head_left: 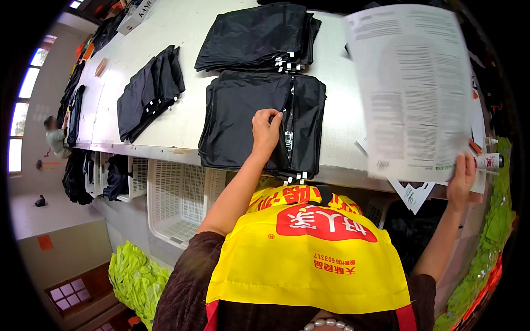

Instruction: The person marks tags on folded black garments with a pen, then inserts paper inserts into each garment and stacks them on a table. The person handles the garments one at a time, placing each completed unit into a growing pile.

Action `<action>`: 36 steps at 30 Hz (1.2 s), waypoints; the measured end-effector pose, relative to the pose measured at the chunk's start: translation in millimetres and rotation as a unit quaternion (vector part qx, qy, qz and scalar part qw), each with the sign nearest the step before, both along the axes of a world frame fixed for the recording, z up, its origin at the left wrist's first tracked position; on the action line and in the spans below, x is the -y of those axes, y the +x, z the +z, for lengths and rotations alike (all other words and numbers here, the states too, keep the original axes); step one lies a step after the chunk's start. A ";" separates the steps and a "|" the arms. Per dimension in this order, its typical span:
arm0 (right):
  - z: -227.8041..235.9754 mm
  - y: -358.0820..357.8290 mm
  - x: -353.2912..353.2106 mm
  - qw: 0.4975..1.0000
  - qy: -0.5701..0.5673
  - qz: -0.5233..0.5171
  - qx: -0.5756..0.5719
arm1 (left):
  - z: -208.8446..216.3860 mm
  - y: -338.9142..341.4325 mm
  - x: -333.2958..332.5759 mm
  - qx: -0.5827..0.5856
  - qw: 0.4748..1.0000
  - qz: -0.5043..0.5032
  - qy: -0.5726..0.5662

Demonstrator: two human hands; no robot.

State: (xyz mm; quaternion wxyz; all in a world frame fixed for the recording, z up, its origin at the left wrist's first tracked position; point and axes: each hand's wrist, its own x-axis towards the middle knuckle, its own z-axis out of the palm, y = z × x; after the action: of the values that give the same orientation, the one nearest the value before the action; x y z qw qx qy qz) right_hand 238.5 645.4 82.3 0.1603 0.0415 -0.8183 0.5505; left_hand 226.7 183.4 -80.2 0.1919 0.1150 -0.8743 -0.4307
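My left hand (266,131) rests over the near stack of folded black fabric pieces (237,116). Its fingers pinch the edge of the top black fabric piece (282,118), beside a shiny strip with pale marks. My right hand (461,179) grips a large white printed sheet (411,94) by its lower right corner. The sheet is raised above the right side of the table, slightly blurred, and hides what lies beneath. Small white tags (295,179) stick out from the near edge of the stack.
A second black stack (254,38) lies just beyond, and a smaller fanned pile (150,94) to the left. White plastic crates (179,198) stand under the pale table (187,27). Bright green material (135,281) is heaped at lower left. A bottle (488,161) lies far right.
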 end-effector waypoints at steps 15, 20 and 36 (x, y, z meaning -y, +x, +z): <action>-69.6 -60.6 69.9 0.903 0.187 0.280 0.268 | 20.3 12.3 2.9 -0.010 0.998 -0.063 0.006; -80.9 -103.8 125.0 0.858 0.227 0.366 0.279 | 31.5 19.0 -3.3 -0.008 0.995 -0.101 -0.014; -138.4 -91.5 194.5 0.861 -0.046 0.221 0.456 | 25.1 31.3 7.4 0.048 0.995 -0.074 0.047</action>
State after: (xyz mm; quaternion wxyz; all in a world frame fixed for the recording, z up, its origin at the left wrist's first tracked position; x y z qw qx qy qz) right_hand 147.1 450.9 -56.1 -0.3550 -0.0425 -0.7428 0.5660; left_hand 258.0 176.0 -55.1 0.1115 0.0793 -0.8674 -0.4785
